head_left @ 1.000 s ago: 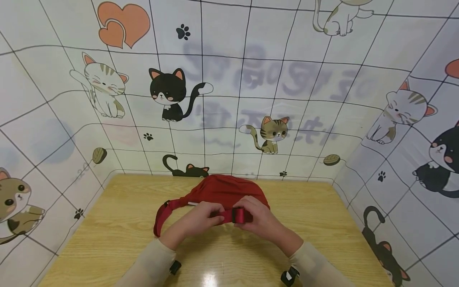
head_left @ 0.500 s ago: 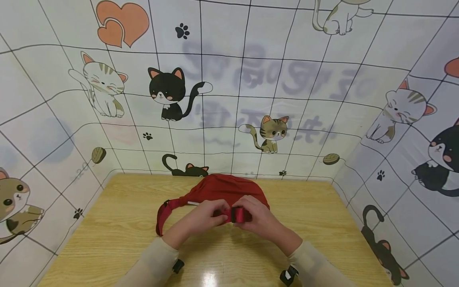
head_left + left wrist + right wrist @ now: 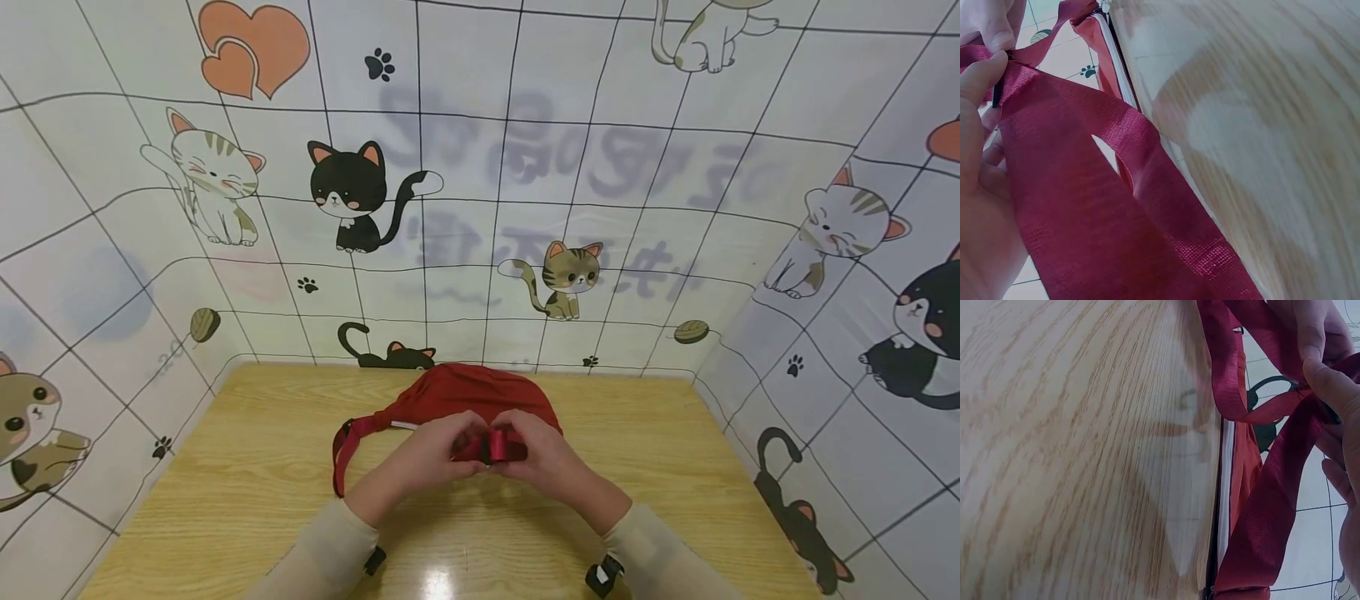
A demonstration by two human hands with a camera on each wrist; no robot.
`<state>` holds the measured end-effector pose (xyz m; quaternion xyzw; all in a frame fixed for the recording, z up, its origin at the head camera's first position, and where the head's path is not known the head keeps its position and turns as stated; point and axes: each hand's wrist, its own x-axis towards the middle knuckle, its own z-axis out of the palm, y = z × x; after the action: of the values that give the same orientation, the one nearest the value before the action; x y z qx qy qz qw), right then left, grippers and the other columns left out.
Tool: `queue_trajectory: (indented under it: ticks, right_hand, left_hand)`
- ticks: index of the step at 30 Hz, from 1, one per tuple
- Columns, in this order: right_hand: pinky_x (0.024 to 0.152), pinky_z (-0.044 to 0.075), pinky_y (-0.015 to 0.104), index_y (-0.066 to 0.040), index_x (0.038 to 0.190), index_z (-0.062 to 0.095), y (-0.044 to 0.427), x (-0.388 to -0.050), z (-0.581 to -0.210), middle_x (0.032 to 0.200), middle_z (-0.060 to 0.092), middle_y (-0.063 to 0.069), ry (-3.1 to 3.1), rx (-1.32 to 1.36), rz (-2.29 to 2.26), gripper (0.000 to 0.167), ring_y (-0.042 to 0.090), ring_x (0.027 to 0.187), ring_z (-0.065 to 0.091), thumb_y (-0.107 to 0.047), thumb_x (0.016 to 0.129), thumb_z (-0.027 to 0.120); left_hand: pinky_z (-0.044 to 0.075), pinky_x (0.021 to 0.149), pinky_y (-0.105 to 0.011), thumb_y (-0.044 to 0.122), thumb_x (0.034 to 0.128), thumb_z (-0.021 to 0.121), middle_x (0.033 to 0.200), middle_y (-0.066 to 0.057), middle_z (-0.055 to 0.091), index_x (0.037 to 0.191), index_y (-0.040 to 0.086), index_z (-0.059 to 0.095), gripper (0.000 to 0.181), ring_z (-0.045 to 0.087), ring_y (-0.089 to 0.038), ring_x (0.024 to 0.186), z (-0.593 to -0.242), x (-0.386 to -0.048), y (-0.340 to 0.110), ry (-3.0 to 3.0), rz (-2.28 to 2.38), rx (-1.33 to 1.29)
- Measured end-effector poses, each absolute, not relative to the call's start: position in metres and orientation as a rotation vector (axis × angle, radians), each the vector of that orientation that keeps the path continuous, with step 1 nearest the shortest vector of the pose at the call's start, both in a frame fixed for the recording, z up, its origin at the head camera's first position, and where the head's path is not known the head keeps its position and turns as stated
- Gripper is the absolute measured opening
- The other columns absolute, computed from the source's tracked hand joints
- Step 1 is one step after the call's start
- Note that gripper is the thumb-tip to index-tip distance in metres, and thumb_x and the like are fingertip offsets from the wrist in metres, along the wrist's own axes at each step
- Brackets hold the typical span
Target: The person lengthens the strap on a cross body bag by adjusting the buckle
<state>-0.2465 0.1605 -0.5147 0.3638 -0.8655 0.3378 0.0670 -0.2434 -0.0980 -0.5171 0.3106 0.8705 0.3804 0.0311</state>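
A red waist bag [image 3: 480,392] lies on the table near the back wall, partly behind my hands. My left hand [image 3: 435,454] and right hand [image 3: 555,462] meet in front of it, both pinching its red webbing strap [image 3: 498,446]. The strap folds into a small loop between them. In the left wrist view, a black strap slider [image 3: 999,90] shows at my fingertips, mostly covered by them, and the webbing [image 3: 1091,206] hangs down in two layers. In the right wrist view, the strap [image 3: 1266,506] runs from my fingers to the bag's end.
Another strap section [image 3: 343,458] curves off the bag's left end onto the wooden table [image 3: 660,467]. White walls [image 3: 465,283] with cat drawings enclose the table at the back and both sides. A black fitting [image 3: 602,575] hangs at my right wrist.
My left hand has slid right along the strap until it meets my right hand, covering the slider. The strap section at left has shifted slightly right. The bag body stays put.
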Motion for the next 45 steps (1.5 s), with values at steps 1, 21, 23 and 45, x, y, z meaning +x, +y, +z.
queue_trajectory:
  ticks: [1,21,23,45]
  right_hand:
    - [0.096,0.061,0.037,-0.017,0.129,0.065,0.16,-0.246,-0.514,0.121,0.069,-0.006,-2.611,1.095,1.017,0.06,0.012,0.114,0.065,-0.017,0.081,0.102]
    - [0.102,0.058,0.037,-0.017,0.136,0.067,0.161,-0.248,-0.509,0.131,0.067,-0.007,-2.383,1.257,0.957,0.061,0.012,0.122,0.062,-0.027,0.085,0.099]
    - [0.1,0.058,0.037,-0.018,0.136,0.068,0.16,-0.247,-0.507,0.129,0.068,-0.007,-2.38,1.273,0.958,0.059,0.011,0.121,0.061,-0.029,0.087,0.098]
    - [0.087,0.062,0.048,-0.014,0.127,0.073,0.187,-0.242,-0.506,0.12,0.071,-0.004,-2.346,1.196,1.082,0.043,0.02,0.108,0.067,-0.013,0.09,0.095]
  left_hand:
    - [0.058,0.086,-0.028,0.024,0.0959,0.09,0.107,0.016,0.067,0.134,0.028,0.064,0.046,0.065,-0.005,0.094,-0.517,-0.243,-0.098,2.697,1.158,0.961]
    - [0.056,0.084,-0.027,0.032,0.0918,0.091,0.11,0.015,0.066,0.129,0.027,0.067,0.045,0.06,-0.005,0.094,-0.515,-0.24,-0.095,2.968,0.89,1.116]
    - [0.056,0.084,-0.027,0.032,0.0917,0.091,0.109,0.015,0.066,0.127,0.026,0.067,0.043,0.06,-0.005,0.094,-0.515,-0.24,-0.095,2.972,0.88,1.119]
    - [0.055,0.083,-0.03,0.038,0.0926,0.089,0.113,0.015,0.067,0.129,0.027,0.069,0.043,0.06,-0.004,0.091,-0.516,-0.241,-0.101,3.0,0.823,1.071]
